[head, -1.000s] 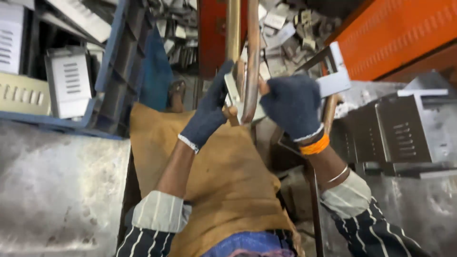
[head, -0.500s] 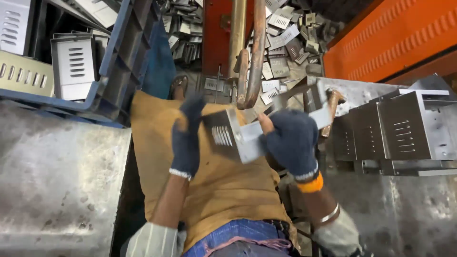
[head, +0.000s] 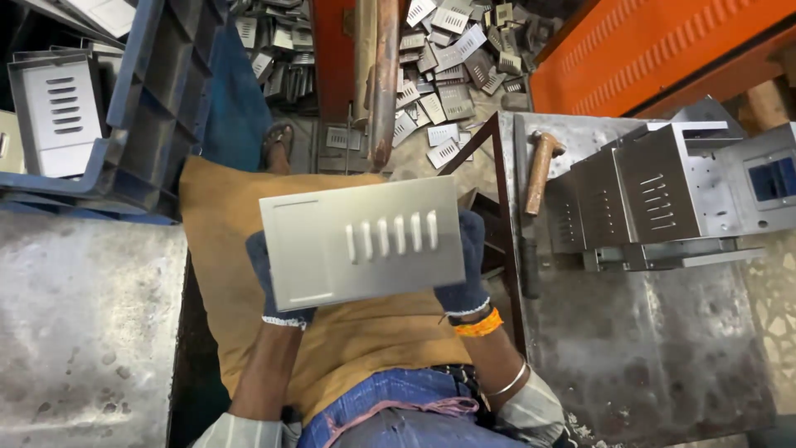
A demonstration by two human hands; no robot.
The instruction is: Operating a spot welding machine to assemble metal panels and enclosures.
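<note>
**Louvred Sheet-Metal Panel Held Flat in Both Gloved Hands**

While the person sits over a tan apron [head: 249,274], a rectangular sheet-metal panel [head: 362,242] with five raised louvre slots is held flat and face-up at the centre of the scene. Left hand [head: 278,290], in a dark blue knit glove, is clamped on the panel's left near edge, fingers under the sheet. Right hand [head: 466,270], likewise gloved, grips the right edge; an orange band sits at that wrist.

Beyond the panel, far centre, two vertical machine bars [head: 377,75] stand before an orange machine frame [head: 332,50]. Loose stamped metal pieces [head: 444,75] lie scattered on the floor behind.

At left, a blue plastic crate [head: 145,108] holds further louvred panels [head: 54,116]. At right, on a worn steel table [head: 655,332], folded louvred housings [head: 647,195] stand in a row, with a wooden-handled hammer [head: 539,170] lying just beside them near the table's left edge.
</note>
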